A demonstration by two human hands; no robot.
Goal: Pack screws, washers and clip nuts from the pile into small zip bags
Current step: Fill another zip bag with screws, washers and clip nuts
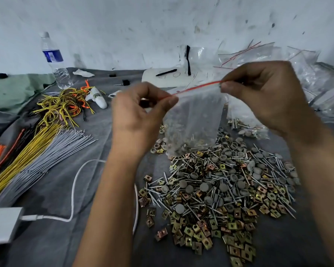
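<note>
A small clear zip bag (pixel 193 120) with a red seal strip hangs in the air above the pile, with screws and other small parts gathered at its bottom. My left hand (pixel 137 114) pinches the left end of the red strip. My right hand (pixel 262 97) pinches the right end, higher up, so the strip slants. Below lies the pile (pixel 224 191) of silver screws, grey round washers and brass-coloured clip nuts on grey cloth.
Bundles of grey, yellow and orange cable ties (pixel 33 157) lie at the left. A water bottle (pixel 55 60) stands at the back left. A white cable (pixel 75 189) loops over the cloth. Filled and empty bags (pixel 305 74) pile up at the right back.
</note>
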